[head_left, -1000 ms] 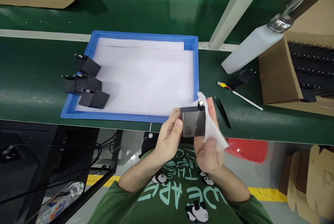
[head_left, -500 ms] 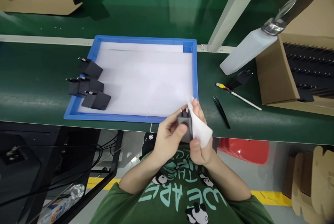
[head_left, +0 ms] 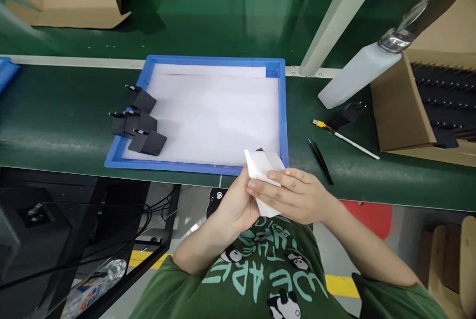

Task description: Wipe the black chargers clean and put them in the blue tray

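Note:
A white cloth is folded over a black plug adapter, and only a small dark bit of it shows at the cloth's top edge. My left hand grips the adapter from the left, largely behind the cloth. Across the front, my right hand presses the cloth with its fingers together. Both hands are just in front of the blue tray, which is lined with white paper. Several black adapters sit on the tray's left side.
Right of the tray lie black tweezers, a white cable with a yellow connector and another black adapter. A spray bottle leans by an open carton of black adapters. A slanted metal post rises behind.
My right hand has come over the front of the adapter with the cloth, covering it. The view has shifted slightly, so the tray and table appear farther right.

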Motion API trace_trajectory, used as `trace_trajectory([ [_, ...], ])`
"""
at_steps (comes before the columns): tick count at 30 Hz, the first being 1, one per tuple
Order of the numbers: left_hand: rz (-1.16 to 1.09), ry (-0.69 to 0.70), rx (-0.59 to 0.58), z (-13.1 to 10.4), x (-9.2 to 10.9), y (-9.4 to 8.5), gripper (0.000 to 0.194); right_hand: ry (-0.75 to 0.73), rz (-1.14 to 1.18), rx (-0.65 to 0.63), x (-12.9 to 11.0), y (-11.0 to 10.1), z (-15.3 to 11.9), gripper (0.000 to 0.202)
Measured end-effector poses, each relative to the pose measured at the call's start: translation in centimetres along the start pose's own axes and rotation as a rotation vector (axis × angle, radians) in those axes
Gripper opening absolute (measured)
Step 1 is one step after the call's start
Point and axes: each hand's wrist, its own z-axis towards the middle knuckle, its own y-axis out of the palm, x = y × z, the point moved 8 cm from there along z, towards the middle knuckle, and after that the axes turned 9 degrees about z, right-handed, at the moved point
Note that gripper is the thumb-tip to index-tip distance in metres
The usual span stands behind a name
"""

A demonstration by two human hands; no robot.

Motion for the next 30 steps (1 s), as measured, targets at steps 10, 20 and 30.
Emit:
trace_trajectory([
  [10,-0.676,-0.256,0.035,-0.5,-1.3,-0.5,0.056,0.418,0.592,0.428,2.3,-4.9,-5.6,0.047],
  [20,0.098,0.539,0.136,-1.8,3.7,-4.2,0.080,0.950,1.151,0.818,4.0,-1.9,-8.5,0.059],
  [30,-0.077,0.410,0.085,-1.4,3.3,-4.1,0.076,1.345,1.299,1.067,3.5,0.1,-9.4,0.041],
])
